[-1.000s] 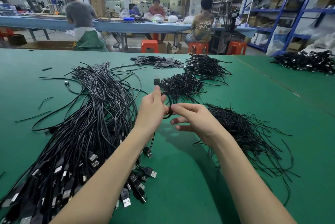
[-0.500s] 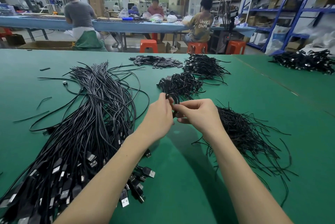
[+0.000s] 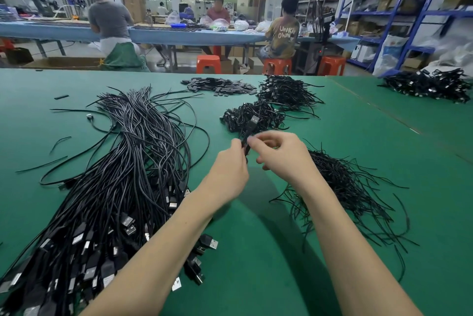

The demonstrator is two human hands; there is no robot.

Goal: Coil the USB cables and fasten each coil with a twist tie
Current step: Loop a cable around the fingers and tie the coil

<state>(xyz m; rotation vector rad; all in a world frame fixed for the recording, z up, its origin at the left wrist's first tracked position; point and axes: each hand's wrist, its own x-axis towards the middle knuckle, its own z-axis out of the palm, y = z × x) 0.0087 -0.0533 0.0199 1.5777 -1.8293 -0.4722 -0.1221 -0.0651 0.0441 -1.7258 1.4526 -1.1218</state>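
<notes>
My left hand (image 3: 230, 169) and my right hand (image 3: 280, 155) meet above the green table (image 3: 256, 251), both pinching one coiled black USB cable (image 3: 249, 128) whose plug sticks up past my fingertips. Whether a twist tie is around it I cannot tell; my fingers hide the coil's middle. A big bundle of loose USB cables (image 3: 122, 182) lies to the left, plugs toward me. A heap of thin black twist ties (image 3: 340, 187) lies to the right. Tied coils sit in a pile (image 3: 252, 116) just beyond my hands.
A second pile of coils (image 3: 286, 93) and a patch of small flat black pieces (image 3: 220, 85) lie farther back. Another cable heap (image 3: 430, 84) sits on the neighbouring table at right. Three people work at a blue bench (image 3: 179, 34) beyond; blue shelves (image 3: 409, 13) stand right.
My hands have closed together and drawn the coil tighter, moving slightly up and away from me. The plug now stands above my fingertips. My right fingers have curled over the coil.
</notes>
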